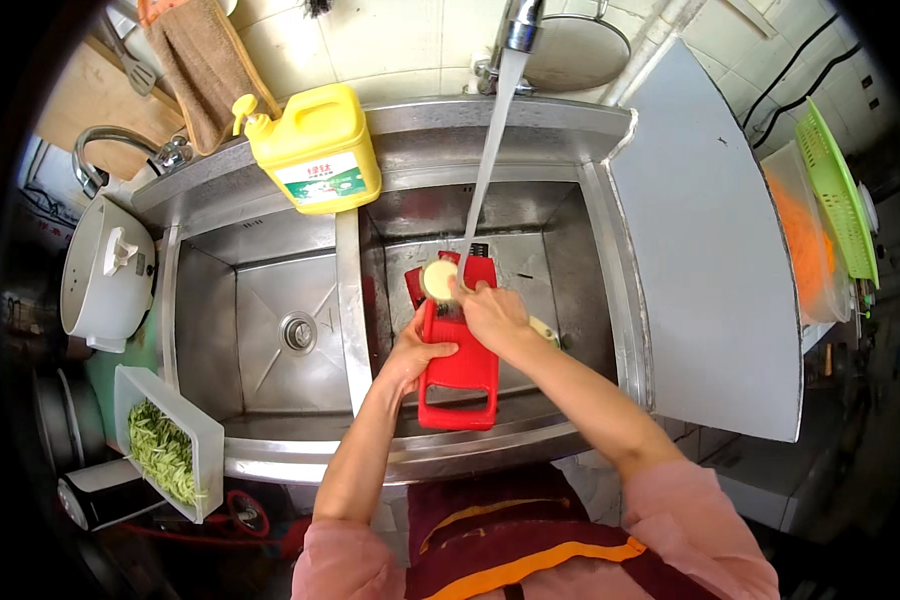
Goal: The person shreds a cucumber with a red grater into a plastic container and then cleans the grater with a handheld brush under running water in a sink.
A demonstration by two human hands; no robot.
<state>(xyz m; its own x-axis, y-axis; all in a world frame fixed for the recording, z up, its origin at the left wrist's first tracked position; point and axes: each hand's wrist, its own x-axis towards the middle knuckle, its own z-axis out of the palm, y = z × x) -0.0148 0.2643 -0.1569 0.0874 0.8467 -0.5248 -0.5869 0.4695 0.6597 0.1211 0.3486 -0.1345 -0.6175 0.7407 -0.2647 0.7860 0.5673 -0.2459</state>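
Note:
Over the right basin, my left hand [412, 356] grips a red plastic grater [461, 367] by its side, thumb on its face. My right hand [493, 315] is at the grater's far end, its fingers against a round pale-yellow item [440, 280], perhaps a brush or sponge; its exact kind is unclear. Water [487, 172] runs from the faucet [523, 34] onto the fingers and this item. More red plastic pieces [480, 270] lie beneath on the basin floor. A pale object [544, 330] shows partly behind my right wrist.
A yellow jug with a pump [322, 146] stands behind the divider between the two steel basins [300, 285]. At left are a white pot-like appliance [112, 277] and a container of shredded green vegetable [214, 450]. A grey panel [709, 247] borders the right side, beside a container of orange shreds [802, 240].

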